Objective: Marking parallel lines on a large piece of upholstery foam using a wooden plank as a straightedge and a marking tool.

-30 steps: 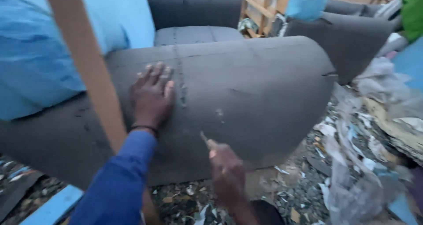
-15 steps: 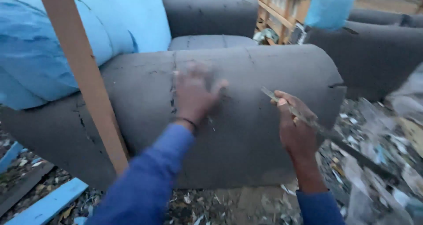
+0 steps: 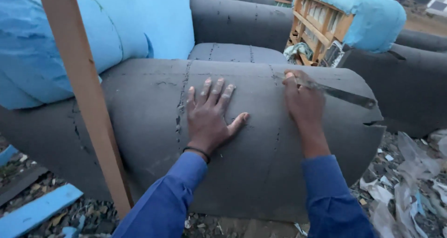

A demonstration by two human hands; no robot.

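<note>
A big rounded sofa arm covered in dark grey foam [image 3: 139, 117] fills the middle of the view. My left hand [image 3: 209, 114] lies flat on it, fingers spread, pressing the foam beside a rough seam line. My right hand [image 3: 305, 100] is closed around the handle end of a long thin blade [image 3: 344, 96], which lies across the foam and points right toward the arm's end. Both sleeves are blue.
A bare wooden post [image 3: 86, 98] slants up at the left. Light blue foam [image 3: 56, 42] covers the sofa back behind it. A wooden frame with blue padding [image 3: 326, 23] and more grey foam pieces stand behind. Scraps and debris [image 3: 409, 187] litter the ground.
My left hand has slid right along the grey foam. My right hand has risen from below the arm onto its top, laying the blade across the foam.
</note>
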